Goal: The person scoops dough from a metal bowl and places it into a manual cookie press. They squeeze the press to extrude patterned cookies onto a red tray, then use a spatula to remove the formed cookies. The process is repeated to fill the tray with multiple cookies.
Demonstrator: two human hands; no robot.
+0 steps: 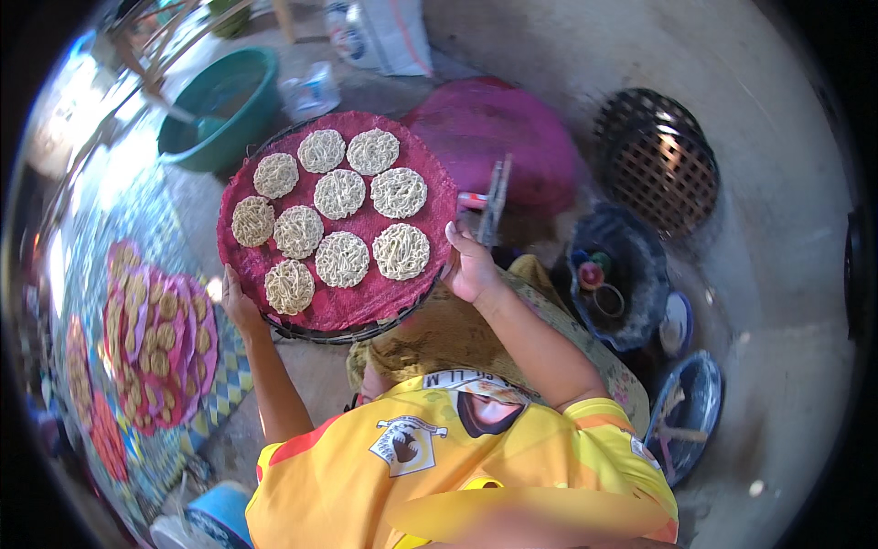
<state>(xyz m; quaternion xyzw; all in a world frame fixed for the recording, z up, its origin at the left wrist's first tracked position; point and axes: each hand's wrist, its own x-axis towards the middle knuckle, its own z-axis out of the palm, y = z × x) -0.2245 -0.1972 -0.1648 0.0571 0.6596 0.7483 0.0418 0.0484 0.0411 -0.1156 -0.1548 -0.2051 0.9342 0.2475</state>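
Between my two hands is a round woven tray (353, 334) with a dark rim, lined with red mesh cloth (357, 302). My left hand (240, 302) grips its left edge, and my right hand (470, 264) grips its lower right edge with the thumb on top. Several flat, round cakes of pale noodle-like strands (341, 259) lie apart from one another on the cloth. The fingers under the tray are hidden. Below the tray, a brownish cloth (439, 336) covers my lap.
A green basin (264, 89) stands beyond the tray at upper left. Red and pink cloths with many similar cakes (161, 343) lie on a mat at left. Magenta cloth (521, 137) is behind the tray. Dark baskets (662, 161), a black basin (634, 288) and another basin (710, 391) stand at right.
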